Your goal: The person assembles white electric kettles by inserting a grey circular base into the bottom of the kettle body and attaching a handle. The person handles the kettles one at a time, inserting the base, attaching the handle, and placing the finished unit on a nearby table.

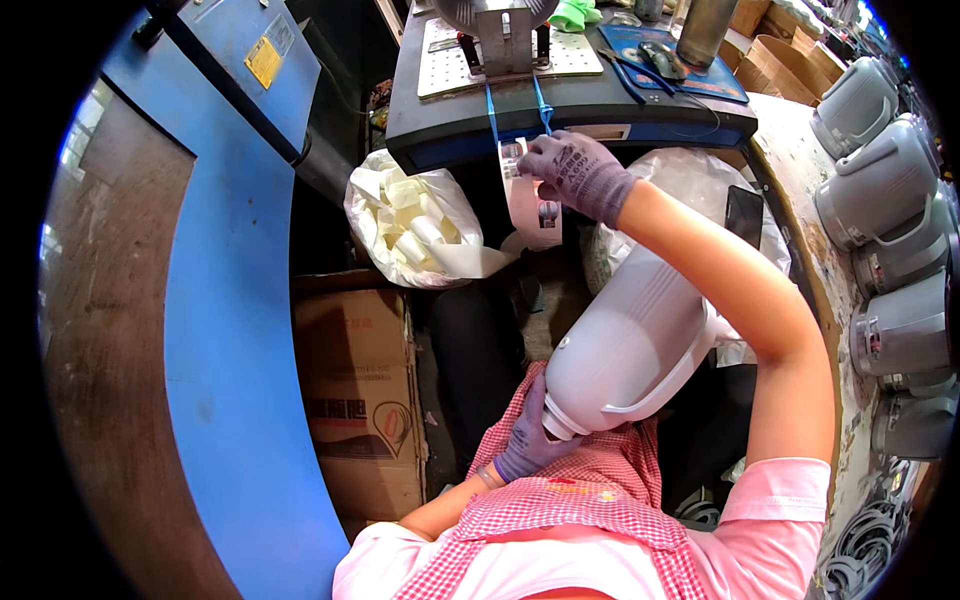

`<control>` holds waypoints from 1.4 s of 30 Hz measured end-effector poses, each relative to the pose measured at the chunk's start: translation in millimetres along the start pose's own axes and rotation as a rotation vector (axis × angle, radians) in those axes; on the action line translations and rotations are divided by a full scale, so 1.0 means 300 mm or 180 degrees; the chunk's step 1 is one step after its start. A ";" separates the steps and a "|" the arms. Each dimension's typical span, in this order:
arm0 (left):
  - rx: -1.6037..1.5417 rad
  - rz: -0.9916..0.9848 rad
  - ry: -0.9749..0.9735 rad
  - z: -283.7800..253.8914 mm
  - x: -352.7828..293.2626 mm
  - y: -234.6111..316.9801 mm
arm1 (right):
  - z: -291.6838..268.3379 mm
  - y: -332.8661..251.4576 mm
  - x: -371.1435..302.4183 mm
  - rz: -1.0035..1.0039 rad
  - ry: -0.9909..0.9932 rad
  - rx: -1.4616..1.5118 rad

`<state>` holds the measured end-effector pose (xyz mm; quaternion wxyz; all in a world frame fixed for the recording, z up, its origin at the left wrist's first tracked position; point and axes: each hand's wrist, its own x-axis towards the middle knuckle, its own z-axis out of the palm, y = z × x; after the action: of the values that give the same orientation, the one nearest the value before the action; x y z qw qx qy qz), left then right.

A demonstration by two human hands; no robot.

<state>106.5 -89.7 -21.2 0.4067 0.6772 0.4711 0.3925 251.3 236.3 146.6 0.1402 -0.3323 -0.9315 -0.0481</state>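
Observation:
A grey thermos jug (625, 335) with a long side handle lies slantwise across my lap, its narrow neck toward my body. My left hand (525, 445) is closed around that neck. Ahead, a roll of stickers (535, 225) hangs below the desk edge on blue cords (542, 100). My right hand (580, 175) is stretched out to it, its gloved fingers pinched at the roll's upper right side. Whether a single sticker is between the fingertips cannot be made out. Both hands wear purple-grey gloves.
A white bag of pale scraps (415, 225) hangs left of the roll. Several grey jugs (885, 190) line the right-hand bench. A cardboard box (362, 390) stands at left beside a blue panel (235, 400). Pliers (625, 75) lie on the desk (440, 120).

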 end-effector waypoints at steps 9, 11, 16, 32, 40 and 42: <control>-0.0217 -0.0163 -0.0050 -0.003 -0.001 -0.053 | -0.120 -0.111 -0.101 -0.0411 -0.0700 0.0253; -0.0253 -0.0241 -0.0048 -0.013 0.000 -0.048 | -0.301 -0.174 -0.251 -0.0557 0.0492 0.1042; -0.0506 -0.0162 0.0002 -0.008 0.018 -0.028 | -0.442 -0.130 -0.697 0.2978 0.2014 0.3123; 0.0221 -0.0046 0.0223 0.065 0.001 -0.076 | -0.113 -0.128 -0.830 0.4010 0.2265 0.4522; 0.0314 -0.0024 0.0186 0.063 0.003 -0.084 | -0.105 -0.108 -0.848 0.3981 0.2248 0.4757; 0.0310 -0.0021 0.0171 0.061 0.003 -0.087 | -0.104 -0.106 -0.848 0.3988 0.2258 0.4745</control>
<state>115.3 -86.2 -51.7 0.3618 0.6838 0.5026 0.3858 426.6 51.9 102.1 0.5765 -0.5529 -0.2902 0.5270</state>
